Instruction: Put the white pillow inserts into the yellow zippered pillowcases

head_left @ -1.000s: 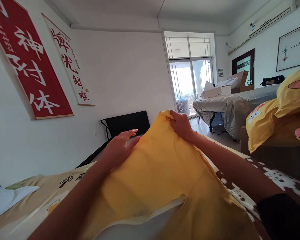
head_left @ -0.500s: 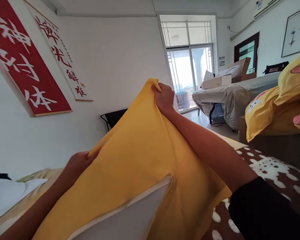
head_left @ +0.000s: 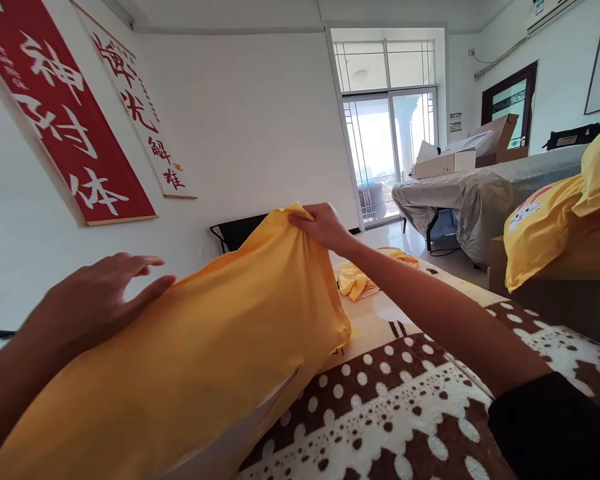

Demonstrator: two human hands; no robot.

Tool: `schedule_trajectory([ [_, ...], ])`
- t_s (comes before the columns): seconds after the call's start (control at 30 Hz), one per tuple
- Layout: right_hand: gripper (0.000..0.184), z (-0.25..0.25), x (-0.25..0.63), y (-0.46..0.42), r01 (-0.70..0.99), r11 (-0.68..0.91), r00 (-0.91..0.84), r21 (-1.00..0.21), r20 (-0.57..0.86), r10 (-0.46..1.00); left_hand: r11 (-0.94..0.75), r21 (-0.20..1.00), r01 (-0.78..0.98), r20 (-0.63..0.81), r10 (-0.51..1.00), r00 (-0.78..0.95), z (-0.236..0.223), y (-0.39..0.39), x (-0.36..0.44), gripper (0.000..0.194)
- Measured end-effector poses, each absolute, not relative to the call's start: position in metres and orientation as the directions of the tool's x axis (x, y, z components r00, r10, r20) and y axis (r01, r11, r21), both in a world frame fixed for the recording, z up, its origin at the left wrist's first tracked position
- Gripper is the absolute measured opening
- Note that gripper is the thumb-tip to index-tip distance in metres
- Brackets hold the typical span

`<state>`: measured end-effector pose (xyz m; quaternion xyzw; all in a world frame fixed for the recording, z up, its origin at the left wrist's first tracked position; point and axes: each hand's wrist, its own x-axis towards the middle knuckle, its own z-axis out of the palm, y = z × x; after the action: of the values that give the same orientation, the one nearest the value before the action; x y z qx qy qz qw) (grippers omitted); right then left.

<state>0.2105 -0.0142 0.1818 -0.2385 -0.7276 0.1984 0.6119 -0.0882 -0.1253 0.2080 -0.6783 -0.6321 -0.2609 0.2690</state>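
A yellow pillowcase stretches across the lower left, with a white pillow showing through the slit along its near side. My right hand is closed on the pillowcase's far upper corner and holds it up. At the left, my left hand is open over the pillowcase's upper edge, thumb and fingers apart. Whether its thumb touches the cloth, I cannot tell. The pillowcase's near left end runs out of view.
Beneath lies a brown and cream spotted blanket. Crumpled yellow cloth lies beyond my right forearm. Yellow bunny-printed pillows are piled at the right. Behind stand a plastic-covered table with a white box and a black chair.
My left hand has let go of the pillowcase's edge and opened. My right hand has lowered the corner. The pillowcase has dropped, its slit narrower, uncovering the blanket and crumpled cloth behind.
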Motion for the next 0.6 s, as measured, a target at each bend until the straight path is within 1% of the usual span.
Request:
schedule_trajectory([
  [0.03, 0.034, 0.177, 0.202, -0.016, 0.094, 0.809, -0.171, -0.581, 0.791, 0.588, -0.126, -0.070, 0.990, 0.683, 0.717, 0.140, 0.204, -0.124, -0.068, 0.051],
  [0.07, 0.036, 0.174, 0.194, -0.017, 0.074, 0.809, -0.183, -0.583, 0.789, 0.586, -0.217, -0.053, 0.975, 0.673, 0.713, 0.196, 0.202, -0.122, -0.047, 0.056],
  [0.1, 0.037, 0.173, 0.189, -0.019, 0.047, 0.806, -0.173, -0.590, 0.790, 0.588, -0.282, 0.013, 0.959, 0.632, 0.745, 0.210, 0.202, -0.118, -0.025, 0.060],
  [0.13, 0.037, 0.173, 0.185, -0.020, 0.019, 0.800, -0.146, -0.599, 0.790, 0.595, -0.315, 0.079, 0.946, 0.577, 0.788, 0.215, 0.204, -0.114, -0.005, 0.057],
  [0.17, 0.037, 0.174, 0.184, -0.021, -0.006, 0.792, -0.117, -0.611, 0.787, 0.606, -0.342, 0.134, 0.930, 0.524, 0.821, 0.226, 0.205, -0.109, 0.014, 0.050],
  [0.2, 0.037, 0.175, 0.184, -0.022, -0.025, 0.783, -0.098, -0.621, 0.781, 0.616, -0.364, 0.196, 0.910, 0.508, 0.832, 0.224, 0.207, -0.104, 0.030, 0.044],
  [0.27, 0.037, 0.177, 0.191, -0.025, -0.055, 0.764, -0.088, -0.643, 0.766, 0.637, -0.406, 0.287, 0.868, 0.549, 0.812, 0.198, 0.206, -0.093, 0.053, 0.042],
  [0.3, 0.038, 0.176, 0.197, -0.026, -0.078, 0.748, -0.091, -0.659, 0.752, 0.653, -0.439, 0.310, 0.844, 0.590, 0.785, 0.192, 0.203, -0.087, 0.061, 0.042],
  [0.37, 0.037, 0.165, 0.211, -0.027, -0.175, 0.691, -0.121, -0.702, 0.711, 0.692, -0.515, 0.311, 0.799, 0.648, 0.730, 0.218, 0.195, -0.079, 0.070, 0.043],
  [0.43, 0.038, 0.140, 0.226, -0.023, -0.304, 0.587, -0.236, -0.750, 0.657, 0.716, -0.568, 0.298, 0.767, 0.670, 0.697, 0.255, 0.186, -0.074, 0.074, 0.042],
  [0.47, 0.041, 0.120, 0.232, -0.019, -0.346, 0.523, -0.329, -0.779, 0.623, 0.710, -0.575, 0.298, 0.762, 0.674, 0.692, 0.259, 0.183, -0.072, 0.074, 0.041],
  [0.5, 0.045, 0.098, 0.238, -0.014, -0.351, 0.468, -0.431, -0.811, 0.583, 0.688, -0.573, 0.297, 0.764, 0.677, 0.690, 0.255, 0.182, -0.072, 0.074, 0.041],
  [0.53, 0.047, 0.073, 0.241, -0.007, -0.298, 0.425, -0.531, -0.855, 0.518, 0.670, -0.565, 0.293, 0.771, 0.682, 0.689, 0.245, 0.182, -0.071, 0.073, 0.041],
  [0.57, 0.048, 0.046, 0.243, 0.000, -0.202, 0.407, -0.605, -0.891, 0.441, 0.663, -0.553, 0.287, 0.782, 0.685, 0.689, 0.236, 0.183, -0.070, 0.072, 0.042],
  [0.6, 0.045, 0.020, 0.242, 0.007, -0.096, 0.431, -0.621, -0.897, 0.392, 0.679, -0.541, 0.279, 0.793, 0.683, 0.693, 0.232, 0.184, -0.069, 0.071, 0.044],
])
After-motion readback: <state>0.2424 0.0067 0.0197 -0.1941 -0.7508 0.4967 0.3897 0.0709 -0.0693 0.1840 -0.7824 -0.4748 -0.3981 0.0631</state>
